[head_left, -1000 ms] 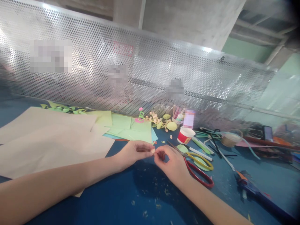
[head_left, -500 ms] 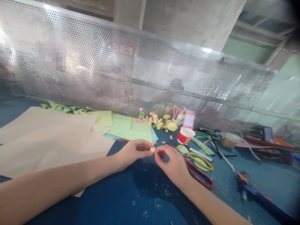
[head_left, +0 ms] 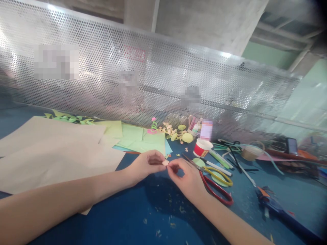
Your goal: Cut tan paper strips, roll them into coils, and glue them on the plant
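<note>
Over the blue table [head_left: 133,221], my left hand [head_left: 146,164] and my right hand [head_left: 184,177] meet fingertip to fingertip. Both pinch a tiny pale paper piece [head_left: 165,162] between thumb and fingers. The piece is too small to tell its shape. Red and yellow scissors [head_left: 216,183] lie on the table just right of my right hand.
Brown paper sheets [head_left: 51,153] and green sheets [head_left: 138,137] lie at the left. A red and white cup [head_left: 202,147], paper curls [head_left: 173,132], pens and strips crowd the back right. A glue gun [head_left: 276,207] lies at the right. A perforated metal screen [head_left: 153,78] closes the back.
Both hands stay together with only slight finger shifts on the paper piece. Nothing else has moved.
</note>
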